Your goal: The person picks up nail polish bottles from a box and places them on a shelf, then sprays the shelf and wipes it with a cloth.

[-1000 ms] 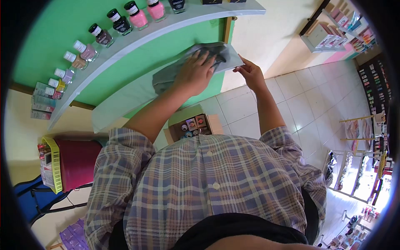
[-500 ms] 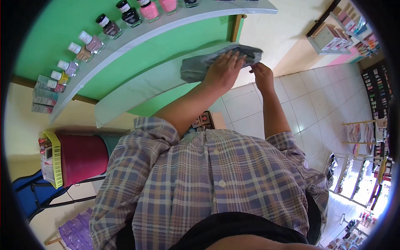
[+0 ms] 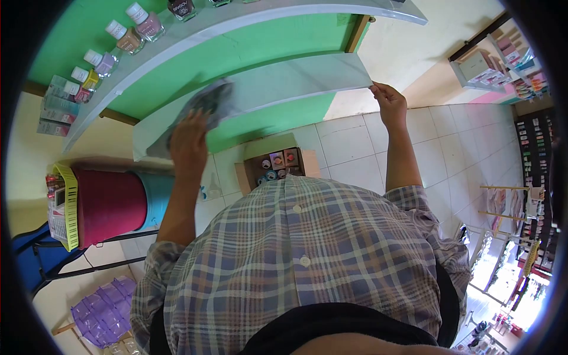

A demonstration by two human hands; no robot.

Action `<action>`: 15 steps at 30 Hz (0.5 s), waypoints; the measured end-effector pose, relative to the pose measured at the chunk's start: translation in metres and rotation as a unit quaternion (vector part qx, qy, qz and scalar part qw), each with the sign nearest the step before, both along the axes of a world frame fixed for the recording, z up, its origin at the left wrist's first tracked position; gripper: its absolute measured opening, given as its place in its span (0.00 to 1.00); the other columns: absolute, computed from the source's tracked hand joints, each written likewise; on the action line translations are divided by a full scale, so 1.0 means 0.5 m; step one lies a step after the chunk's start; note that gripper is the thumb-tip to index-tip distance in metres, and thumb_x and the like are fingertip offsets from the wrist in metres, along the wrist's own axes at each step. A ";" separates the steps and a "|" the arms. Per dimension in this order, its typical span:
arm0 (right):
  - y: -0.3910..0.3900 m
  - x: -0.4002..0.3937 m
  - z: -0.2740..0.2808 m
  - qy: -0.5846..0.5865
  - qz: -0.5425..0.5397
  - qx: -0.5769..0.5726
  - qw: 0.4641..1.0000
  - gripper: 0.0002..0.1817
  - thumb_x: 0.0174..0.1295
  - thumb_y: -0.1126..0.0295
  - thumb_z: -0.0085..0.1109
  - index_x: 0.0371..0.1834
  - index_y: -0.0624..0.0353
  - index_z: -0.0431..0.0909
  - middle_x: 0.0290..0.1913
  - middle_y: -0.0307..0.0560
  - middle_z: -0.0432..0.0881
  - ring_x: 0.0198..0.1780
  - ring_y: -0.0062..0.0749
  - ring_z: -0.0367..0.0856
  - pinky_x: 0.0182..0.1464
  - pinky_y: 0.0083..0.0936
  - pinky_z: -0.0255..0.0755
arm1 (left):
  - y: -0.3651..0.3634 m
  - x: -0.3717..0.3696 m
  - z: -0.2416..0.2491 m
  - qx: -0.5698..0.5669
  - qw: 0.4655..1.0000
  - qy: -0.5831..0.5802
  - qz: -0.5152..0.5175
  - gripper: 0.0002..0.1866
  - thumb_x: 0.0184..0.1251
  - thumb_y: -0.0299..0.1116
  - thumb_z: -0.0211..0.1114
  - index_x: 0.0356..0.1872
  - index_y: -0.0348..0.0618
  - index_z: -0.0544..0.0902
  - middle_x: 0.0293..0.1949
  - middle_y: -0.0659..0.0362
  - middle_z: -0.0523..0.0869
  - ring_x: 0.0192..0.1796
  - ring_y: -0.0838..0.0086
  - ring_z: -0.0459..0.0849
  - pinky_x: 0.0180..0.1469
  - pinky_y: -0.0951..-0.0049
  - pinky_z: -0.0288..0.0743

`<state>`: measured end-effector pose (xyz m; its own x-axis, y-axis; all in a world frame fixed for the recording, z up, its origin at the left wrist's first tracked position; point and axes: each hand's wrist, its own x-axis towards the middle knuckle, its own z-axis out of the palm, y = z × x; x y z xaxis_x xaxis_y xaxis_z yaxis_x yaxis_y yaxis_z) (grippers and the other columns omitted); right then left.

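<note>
**Grey cloth on a white shelf in a green-walled shop**

Grey cloth lies on the lower shelf, toward its 9 o'clock end. The left hand presses flat on the cloth, fingers spread and laid over it, not curled around it. The right hand is at the far end of the same shelf, at about 2 o'clock, with its fingers pinched on the shelf's corner.

The lower shelf is long, white and curved. It is bare apart from the cloth. Above it, at 12 o'clock, runs an upper shelf, also white and curved. Small nail polish bottles stand in a row along it, pink, beige, dark and yellow ones. The wall behind both shelves is bright green.

Below the shelves, near the middle, an open cardboard box sits on the floor, with little round pots inside. The floor is made of pale square tiles. At 9 o'clock there is a red bucket and a teal one just beside it, and a yellow basket touching the red one. A purple basket is at 7 o'clock. More shelves full of small goods stand at 2 o'clock, and display racks at 4 o'clock.

The person wears a checked shirt.
</note>
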<state>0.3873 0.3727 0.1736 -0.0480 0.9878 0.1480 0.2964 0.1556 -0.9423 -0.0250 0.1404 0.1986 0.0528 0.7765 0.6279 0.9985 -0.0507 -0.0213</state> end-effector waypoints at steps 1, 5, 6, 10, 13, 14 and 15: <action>0.002 0.003 -0.006 -0.001 0.000 -0.001 1.000 0.13 0.62 0.69 0.69 0.48 0.62 0.86 0.34 0.39 0.86 0.33 0.15 0.77 0.40 0.13 0.71 | -0.022 -0.026 0.001 0.004 1.000 -0.007 0.018 0.17 0.66 0.25 0.61 0.55 0.46 0.82 0.55 0.57 0.85 0.61 0.61 0.80 0.62 0.59 0.72; -0.010 0.012 0.018 0.049 0.065 -0.065 0.995 0.26 0.74 0.49 0.44 0.53 0.60 0.82 0.45 0.42 0.86 0.42 0.24 0.79 0.47 0.25 0.72 | -0.040 -0.026 0.018 -0.012 0.999 0.015 0.047 0.19 0.65 0.22 0.60 0.56 0.45 0.81 0.56 0.56 0.84 0.62 0.58 0.79 0.62 0.57 0.72; -0.019 0.015 0.032 0.110 0.090 -0.148 0.979 0.34 0.76 0.41 0.31 0.57 0.58 0.80 0.49 0.43 0.85 0.46 0.27 0.79 0.51 0.30 0.72 | -0.029 -0.015 0.024 -0.012 0.999 0.014 0.042 0.19 0.65 0.22 0.60 0.56 0.45 0.81 0.56 0.56 0.84 0.62 0.58 0.79 0.62 0.57 0.72; -0.032 0.015 0.036 0.129 0.127 -0.200 0.963 0.46 0.71 0.34 0.08 0.62 0.55 0.75 0.56 0.42 0.82 0.51 0.35 0.77 0.55 0.36 0.68 | 0.043 0.049 0.027 -0.045 0.999 -0.002 -0.020 0.18 0.65 0.23 0.59 0.56 0.45 0.82 0.56 0.54 0.84 0.62 0.57 0.79 0.62 0.58 0.72; -0.044 0.005 0.029 0.197 0.124 -0.247 0.941 0.45 0.71 0.34 0.09 0.67 0.53 0.69 0.58 0.44 0.80 0.50 0.37 0.76 0.55 0.36 0.68 | 0.115 0.113 0.016 -0.038 0.993 -0.043 -0.101 0.18 0.65 0.24 0.58 0.56 0.44 0.82 0.56 0.53 0.84 0.63 0.57 0.78 0.63 0.59 0.72; -0.045 0.002 0.026 0.200 0.123 -0.247 0.940 0.44 0.71 0.34 0.09 0.68 0.53 0.68 0.58 0.43 0.80 0.50 0.36 0.75 0.55 0.36 0.68 | 0.139 0.142 0.015 -0.038 0.991 -0.051 -0.117 0.18 0.65 0.23 0.57 0.55 0.44 0.82 0.56 0.53 0.84 0.63 0.57 0.78 0.64 0.59 0.72; -0.045 -0.001 0.024 0.199 0.123 -0.245 0.941 0.44 0.71 0.34 0.09 0.68 0.53 0.68 0.58 0.43 0.80 0.50 0.36 0.75 0.55 0.36 0.68 | 0.162 0.170 0.015 -0.037 0.989 -0.059 -0.133 0.18 0.65 0.23 0.56 0.55 0.43 0.82 0.56 0.52 0.84 0.63 0.57 0.78 0.64 0.59 0.72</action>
